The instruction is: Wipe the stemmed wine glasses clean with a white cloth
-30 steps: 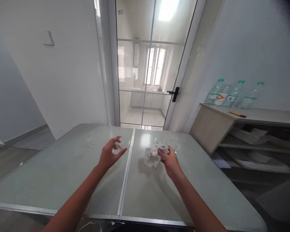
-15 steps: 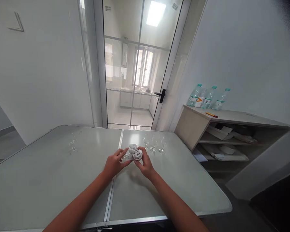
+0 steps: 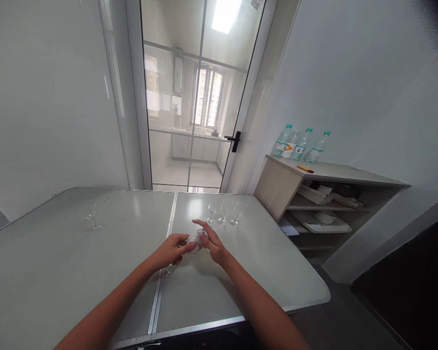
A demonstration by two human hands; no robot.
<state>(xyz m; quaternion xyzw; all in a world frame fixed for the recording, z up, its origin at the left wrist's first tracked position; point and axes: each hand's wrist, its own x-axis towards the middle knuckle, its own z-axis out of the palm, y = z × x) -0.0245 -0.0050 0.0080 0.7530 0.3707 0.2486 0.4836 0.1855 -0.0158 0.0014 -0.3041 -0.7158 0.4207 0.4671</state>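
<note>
My left hand [image 3: 172, 250] is closed around a clear stemmed glass tipped on its side above the table, with the foot [image 3: 169, 269] showing below my fingers. A white cloth [image 3: 194, 236] is bunched at the bowl end; whether it lies inside or around the bowl is hard to tell. My right hand [image 3: 214, 243] grips the cloth with the thumb pressed on it and the index finger stretched out. Just beyond my hands, three stemmed glasses [image 3: 223, 221] stand upright in a row. Another clear glass [image 3: 94, 223] stands apart on the left.
The grey-green table [image 3: 105, 272] has a metal seam [image 3: 155, 306] down its middle. At the right is a low shelf unit [image 3: 277, 187] with several plastic bottles [image 3: 302, 145] and a yellow-red pen-like object [image 3: 305, 168] on top. A glass door [image 3: 190, 160] lies behind the table.
The glass has turned so its foot points down toward me at the left. My right hand has shifted over the cloth, its index finger now extended. The camera view has swung slightly right.
</note>
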